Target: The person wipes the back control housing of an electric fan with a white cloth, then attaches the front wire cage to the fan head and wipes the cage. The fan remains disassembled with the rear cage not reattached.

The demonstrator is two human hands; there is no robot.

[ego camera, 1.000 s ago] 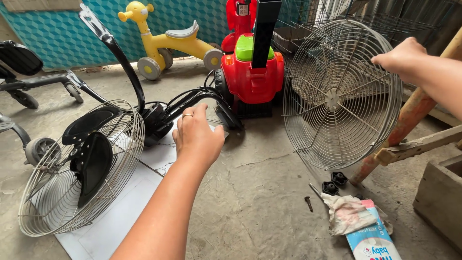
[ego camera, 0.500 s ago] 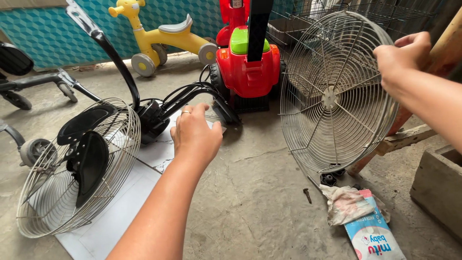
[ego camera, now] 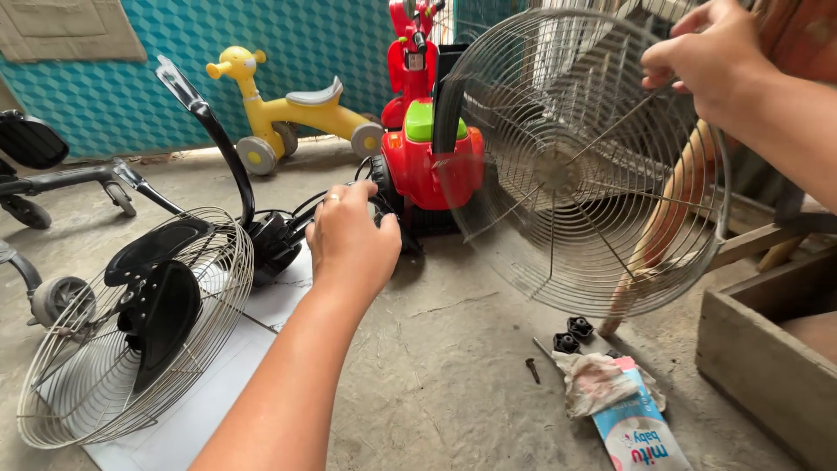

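Right hand: our right hand (ego camera: 711, 57) has its fingers (ego camera: 664, 63) curled shut over the top rim of the loose wire fan guard (ego camera: 584, 166), which hangs upright and clear of the floor.
Left hand: our left hand (ego camera: 351, 237) rests palm down, fingers bent, on the black stand tubes (ego camera: 301, 228) near the motor; whether it grips them or only presses, we cannot tell.
Fan body: the rear guard with its black blades (ego camera: 161, 301) lies tilted on a white sheet (ego camera: 209, 392), well apart from the loose guard.
Doing it well: we judge the guard wants a firm hold at the rim, kept level, with the stand pinned steady.
Edges: a red ride-on toy (ego camera: 427, 148) stands just behind the guard; a slanting wooden post (ego camera: 663, 235) and a wooden crate (ego camera: 767, 349) crowd its right.
Small parts: two black knobs (ego camera: 573, 334), a screw (ego camera: 532, 371), a rag (ego camera: 597, 379) and a packet (ego camera: 641, 436) lie beneath it.
Open room: bare concrete floor (ego camera: 453, 384) between guard and fan body.
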